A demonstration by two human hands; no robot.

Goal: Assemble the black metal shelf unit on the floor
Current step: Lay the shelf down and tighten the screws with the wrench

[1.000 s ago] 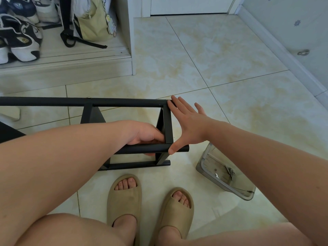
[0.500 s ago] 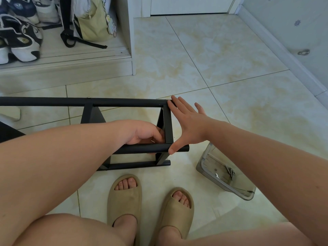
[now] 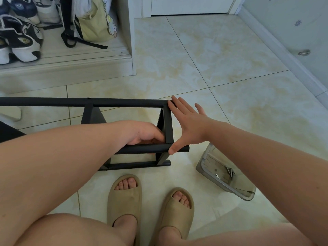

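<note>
The black metal shelf frame lies on its side on the tiled floor, its long tubes running off to the left. My left hand reaches inside the frame's right end, fingers curled at the joint of the near tube and the flat end bracket; what the fingertips hold is hidden. My right hand lies flat against the outside of that bracket, fingers straight, thumb pressing on the near tube's end.
A clear plastic container with several screws stands on the floor at the right. My feet in tan slides are just below the frame. A shoe cabinet with sneakers and a bag stands at the back left.
My left fingers have shifted slightly at the joint. The right hand and the frame stay where they were.
</note>
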